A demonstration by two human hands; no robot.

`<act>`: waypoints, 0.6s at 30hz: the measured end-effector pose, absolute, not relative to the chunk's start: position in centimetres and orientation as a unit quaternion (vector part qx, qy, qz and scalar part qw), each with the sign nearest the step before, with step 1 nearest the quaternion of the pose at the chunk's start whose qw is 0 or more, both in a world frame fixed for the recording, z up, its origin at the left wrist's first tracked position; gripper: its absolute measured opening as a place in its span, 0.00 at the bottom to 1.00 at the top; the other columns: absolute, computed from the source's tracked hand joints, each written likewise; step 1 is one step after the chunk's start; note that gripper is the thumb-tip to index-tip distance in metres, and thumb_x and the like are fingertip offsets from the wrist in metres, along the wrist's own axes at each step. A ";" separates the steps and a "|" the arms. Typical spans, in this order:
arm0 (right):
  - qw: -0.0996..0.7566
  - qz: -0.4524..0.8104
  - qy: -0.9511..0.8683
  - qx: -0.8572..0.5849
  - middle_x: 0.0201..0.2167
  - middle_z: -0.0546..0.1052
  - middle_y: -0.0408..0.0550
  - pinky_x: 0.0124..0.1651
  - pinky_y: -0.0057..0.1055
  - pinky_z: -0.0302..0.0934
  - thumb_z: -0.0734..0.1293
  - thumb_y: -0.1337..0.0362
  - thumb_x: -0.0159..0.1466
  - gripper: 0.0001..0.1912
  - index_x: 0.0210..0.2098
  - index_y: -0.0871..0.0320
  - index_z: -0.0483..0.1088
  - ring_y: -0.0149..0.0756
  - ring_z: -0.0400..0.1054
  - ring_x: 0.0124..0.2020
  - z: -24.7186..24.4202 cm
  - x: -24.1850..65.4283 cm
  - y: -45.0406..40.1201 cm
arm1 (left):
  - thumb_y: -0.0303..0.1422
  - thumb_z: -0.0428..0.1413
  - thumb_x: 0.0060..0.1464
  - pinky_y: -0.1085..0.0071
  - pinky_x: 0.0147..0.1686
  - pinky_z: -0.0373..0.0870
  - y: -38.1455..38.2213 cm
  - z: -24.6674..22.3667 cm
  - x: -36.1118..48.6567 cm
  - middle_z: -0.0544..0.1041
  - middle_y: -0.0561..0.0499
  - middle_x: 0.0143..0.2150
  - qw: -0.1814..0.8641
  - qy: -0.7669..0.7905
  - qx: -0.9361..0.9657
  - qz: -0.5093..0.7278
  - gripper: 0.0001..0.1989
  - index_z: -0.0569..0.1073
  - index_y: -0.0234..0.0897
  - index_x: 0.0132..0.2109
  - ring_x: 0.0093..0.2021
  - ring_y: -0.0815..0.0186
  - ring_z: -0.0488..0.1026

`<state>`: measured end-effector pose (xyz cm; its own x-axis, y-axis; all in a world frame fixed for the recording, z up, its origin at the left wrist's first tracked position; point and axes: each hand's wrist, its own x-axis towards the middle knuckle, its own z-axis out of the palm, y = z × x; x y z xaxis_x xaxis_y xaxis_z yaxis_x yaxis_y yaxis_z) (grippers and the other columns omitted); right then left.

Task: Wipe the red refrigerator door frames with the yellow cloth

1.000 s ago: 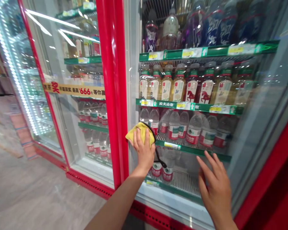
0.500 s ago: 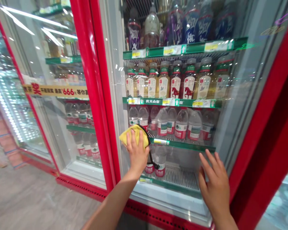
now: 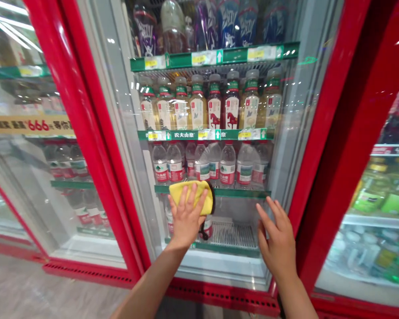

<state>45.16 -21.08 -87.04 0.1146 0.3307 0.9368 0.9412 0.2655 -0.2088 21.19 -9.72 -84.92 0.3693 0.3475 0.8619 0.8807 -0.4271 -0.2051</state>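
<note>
My left hand [image 3: 185, 223] presses a yellow cloth [image 3: 209, 203] with a dark edge flat against the glass door [image 3: 234, 205] of a drinks fridge. Its fingers are spread over the cloth, and a black loop [image 3: 203, 232] hangs below. To the right, my right hand [image 3: 279, 241] is raised near the glass by the red door frame [image 3: 314, 177], fingers apart and holding nothing. Whether its fingertips touch the glass I cannot tell. Behind the cloth, water bottles [image 3: 227, 166] stand on a green-edged shelf, and part of the lower bottles is hidden.
Above are rows of tea bottles [image 3: 197, 106] and dark drink bottles [image 3: 228, 26]. A second red-framed fridge door with a printed gold strip [image 3: 29, 126] stands on the left. Another fridge with green bottles [image 3: 369, 190] is at the right. Grey floor [image 3: 16, 283] shows at lower left.
The view has swung right, showing more of the right-hand fridge. My left hand and the cloth have shifted right across the glass; the cloth lies flatter. My right hand stays open near the frame.
</note>
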 end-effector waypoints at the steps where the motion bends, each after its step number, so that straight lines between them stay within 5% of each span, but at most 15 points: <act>1: 0.526 -0.294 -0.591 -0.537 0.69 0.64 0.53 0.64 0.62 0.60 0.60 0.71 0.69 0.28 0.66 0.44 0.64 0.53 0.57 0.70 -87.0 45.4 -21.2 | 0.38 0.70 0.46 0.32 0.70 0.31 -10.0 -83.4 22.8 0.52 0.40 0.76 0.321 -0.436 -0.732 -0.413 0.52 0.54 0.50 0.73 0.76 0.42 0.45; 5: 0.538 -0.300 -0.562 -0.552 0.65 0.68 0.55 0.62 0.60 0.63 0.60 0.70 0.69 0.27 0.65 0.46 0.66 0.51 0.63 0.65 -86.8 45.9 -21.2 | 0.43 0.70 0.46 0.27 0.68 0.32 -11.2 -82.5 28.6 0.44 0.33 0.77 0.312 -0.454 -0.702 -0.452 0.56 0.48 0.42 0.75 0.76 0.36 0.43; 12: 0.548 -0.294 -0.562 -0.545 0.61 0.71 0.55 0.59 0.55 0.66 0.60 0.70 0.69 0.25 0.62 0.46 0.68 0.49 0.66 0.61 -86.8 46.9 -21.5 | 0.48 0.67 0.49 0.38 0.71 0.21 -10.6 -88.0 24.3 0.64 0.50 0.72 0.403 -0.271 -0.820 -0.303 0.43 0.61 0.57 0.70 0.78 0.52 0.38; 18: 0.585 -0.280 -0.530 -0.546 0.58 0.73 0.54 0.56 0.52 0.67 0.59 0.69 0.69 0.24 0.61 0.46 0.70 0.46 0.69 0.58 -86.7 48.1 -22.1 | 0.43 0.70 0.46 0.36 0.71 0.39 -11.8 -82.9 29.4 0.49 0.39 0.77 0.318 -0.418 -0.747 -0.407 0.55 0.51 0.43 0.74 0.77 0.42 0.39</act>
<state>48.15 -22.07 -86.66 0.2807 0.2510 0.9264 0.9065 0.2477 -0.3418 29.39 -11.77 -82.86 0.3194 0.3668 0.8738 0.8838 -0.4479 -0.1351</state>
